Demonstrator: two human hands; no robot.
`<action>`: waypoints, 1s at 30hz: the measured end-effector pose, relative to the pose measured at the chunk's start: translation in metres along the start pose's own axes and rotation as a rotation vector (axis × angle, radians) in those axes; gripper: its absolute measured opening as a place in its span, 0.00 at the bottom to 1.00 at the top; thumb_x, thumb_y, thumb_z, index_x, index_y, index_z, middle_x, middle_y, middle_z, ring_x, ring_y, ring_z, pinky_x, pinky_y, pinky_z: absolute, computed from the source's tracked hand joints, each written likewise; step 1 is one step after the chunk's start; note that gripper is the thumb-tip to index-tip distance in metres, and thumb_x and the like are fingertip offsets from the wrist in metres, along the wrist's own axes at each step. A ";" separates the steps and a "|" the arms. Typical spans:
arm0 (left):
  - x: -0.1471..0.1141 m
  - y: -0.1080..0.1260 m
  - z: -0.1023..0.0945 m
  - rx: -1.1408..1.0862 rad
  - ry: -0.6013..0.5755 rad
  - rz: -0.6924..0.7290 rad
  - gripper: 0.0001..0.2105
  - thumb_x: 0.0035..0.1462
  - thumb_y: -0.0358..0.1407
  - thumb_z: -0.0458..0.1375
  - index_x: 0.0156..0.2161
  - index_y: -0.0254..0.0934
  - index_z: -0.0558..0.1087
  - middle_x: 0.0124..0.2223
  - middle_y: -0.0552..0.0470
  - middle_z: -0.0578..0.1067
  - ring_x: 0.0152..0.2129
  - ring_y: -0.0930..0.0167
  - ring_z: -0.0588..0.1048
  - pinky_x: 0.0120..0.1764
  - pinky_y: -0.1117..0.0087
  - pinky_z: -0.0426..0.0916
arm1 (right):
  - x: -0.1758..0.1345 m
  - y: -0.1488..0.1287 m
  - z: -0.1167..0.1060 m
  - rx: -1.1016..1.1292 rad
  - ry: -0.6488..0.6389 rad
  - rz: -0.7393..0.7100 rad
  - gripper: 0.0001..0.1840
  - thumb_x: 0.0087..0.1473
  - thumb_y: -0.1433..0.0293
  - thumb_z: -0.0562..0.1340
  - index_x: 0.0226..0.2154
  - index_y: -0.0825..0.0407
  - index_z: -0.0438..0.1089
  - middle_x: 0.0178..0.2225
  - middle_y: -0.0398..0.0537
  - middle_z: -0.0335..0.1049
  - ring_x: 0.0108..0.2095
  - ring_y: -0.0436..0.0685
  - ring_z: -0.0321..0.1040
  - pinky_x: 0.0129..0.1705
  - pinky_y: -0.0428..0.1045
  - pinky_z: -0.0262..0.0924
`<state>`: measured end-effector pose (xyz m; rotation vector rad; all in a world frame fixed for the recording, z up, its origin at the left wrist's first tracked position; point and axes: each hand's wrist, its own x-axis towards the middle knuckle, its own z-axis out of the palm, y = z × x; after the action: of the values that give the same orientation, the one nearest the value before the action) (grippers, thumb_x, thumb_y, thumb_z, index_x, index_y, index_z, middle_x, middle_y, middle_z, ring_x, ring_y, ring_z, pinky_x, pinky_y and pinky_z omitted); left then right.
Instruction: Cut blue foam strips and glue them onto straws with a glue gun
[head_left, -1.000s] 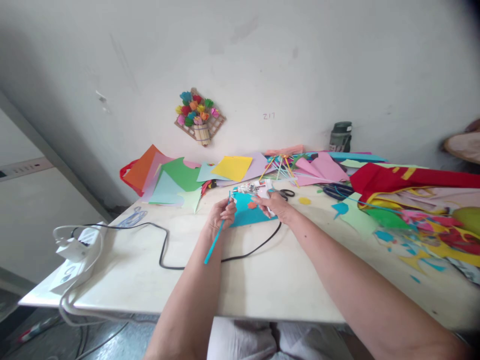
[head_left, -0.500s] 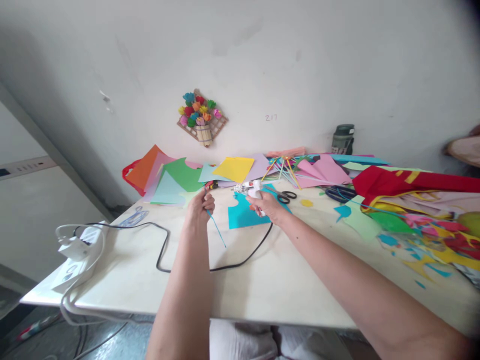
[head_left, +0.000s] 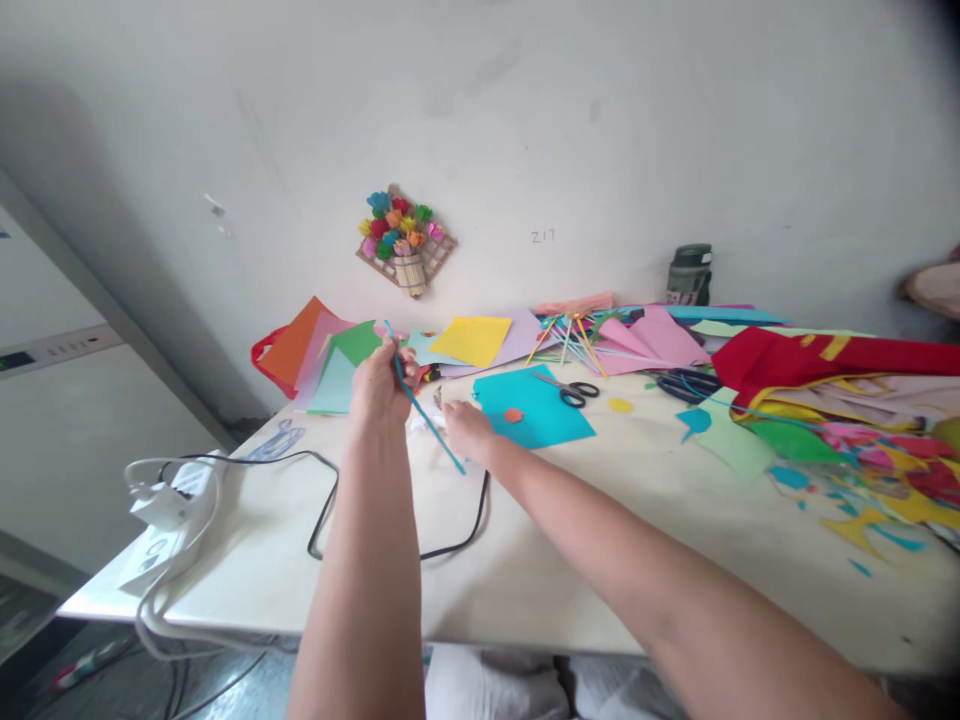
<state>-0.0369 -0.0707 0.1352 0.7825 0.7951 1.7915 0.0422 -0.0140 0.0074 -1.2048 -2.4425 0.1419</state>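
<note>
Now, clock centre: the blue sheet [head_left: 555,417], flat on the pale table [head_left: 525,590], with 12 toward the wall [head_left: 600,130].
Left hand [head_left: 384,385]: well out at 9, raised above the table, its fingers closed on a narrow blue strip.
Blue strip [head_left: 415,402]: held in the left hand, slanting with its upper tip toward 11 and its lower tip toward 5; in this view it crosses in front of the glue gun, and whether they touch I cannot tell.
Right hand [head_left: 466,425]: just beside the sheet at 9, fingers curled around the glue gun; how tightly, I cannot tell.
Glue gun [head_left: 424,422]: white, pointing out past the right hand toward 9, blurred and largely covered; I cannot tell whether it touches the table.
Black cord [head_left: 480,512]: drops from under the right hand, runs toward 7 and passes behind the left arm [head_left: 360,560].
Orange piece [head_left: 513,415]: small, lying on the blue sheet, left of its middle.
Scissors [head_left: 572,397]: at 1 to 2, blades over the sheet's edge, handles outward.
Yellow disc [head_left: 620,405]: at 3, just off the sheet.
Back row: yellow sheet [head_left: 474,340] at 11, thin sticks [head_left: 574,330] at 1, pink paper [head_left: 658,337] at 2.
Bottle [head_left: 689,278]: at 2, against the wall.
Paper flowers [head_left: 400,225]: on the wall, between 10 and 11.
Paper scraps [head_left: 862,517]: between 3 and 4.
Power strip [head_left: 201,477]: far out, between 8 and 9.
</note>
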 end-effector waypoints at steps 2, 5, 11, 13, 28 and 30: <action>0.001 -0.009 0.006 -0.002 -0.048 -0.069 0.08 0.56 0.31 0.45 0.27 0.34 0.60 0.15 0.58 0.62 0.08 0.83 0.57 0.10 0.84 0.46 | 0.001 -0.009 0.006 -0.061 0.059 -0.021 0.17 0.49 0.78 0.49 0.42 0.59 0.63 0.41 0.58 0.65 0.42 0.59 0.60 0.41 0.50 0.55; 0.003 -0.023 0.011 -0.007 -0.055 -0.148 0.08 0.56 0.31 0.46 0.26 0.34 0.60 0.15 0.58 0.61 0.07 0.84 0.56 0.10 0.85 0.45 | 0.001 -0.012 0.004 -0.095 0.123 -0.039 0.14 0.50 0.74 0.51 0.38 0.58 0.66 0.38 0.57 0.66 0.40 0.59 0.61 0.39 0.50 0.55; 0.009 -0.058 0.013 0.038 -0.073 -0.221 0.06 0.53 0.29 0.48 0.26 0.32 0.61 0.15 0.57 0.63 0.08 0.83 0.58 0.10 0.84 0.45 | -0.010 0.044 -0.039 -0.089 0.064 0.119 0.14 0.50 0.72 0.49 0.33 0.54 0.70 0.36 0.54 0.69 0.38 0.57 0.64 0.36 0.48 0.55; 0.010 -0.073 0.012 0.082 -0.051 -0.231 0.05 0.53 0.30 0.48 0.26 0.32 0.61 0.15 0.56 0.63 0.08 0.82 0.59 0.10 0.84 0.46 | -0.017 0.074 -0.052 -0.091 0.046 0.195 0.15 0.50 0.73 0.50 0.34 0.53 0.70 0.36 0.52 0.70 0.37 0.57 0.65 0.35 0.48 0.55; -0.002 -0.123 0.007 0.344 -0.077 -0.305 0.04 0.50 0.31 0.50 0.26 0.32 0.63 0.14 0.55 0.65 0.09 0.79 0.61 0.12 0.79 0.50 | -0.020 0.119 -0.042 0.092 -0.018 0.156 0.10 0.34 0.67 0.66 0.26 0.51 0.72 0.37 0.48 0.68 0.40 0.57 0.62 0.41 0.48 0.53; -0.002 -0.124 0.007 0.345 -0.076 -0.303 0.05 0.51 0.32 0.50 0.27 0.32 0.62 0.14 0.55 0.65 0.09 0.79 0.61 0.12 0.79 0.50 | -0.019 0.121 -0.040 0.187 0.009 0.196 0.09 0.32 0.69 0.66 0.24 0.52 0.71 0.32 0.46 0.70 0.35 0.54 0.64 0.36 0.46 0.55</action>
<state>0.0333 -0.0347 0.0394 0.8931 1.1259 1.3655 0.1586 0.0427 0.0056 -1.3530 -2.2414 0.4110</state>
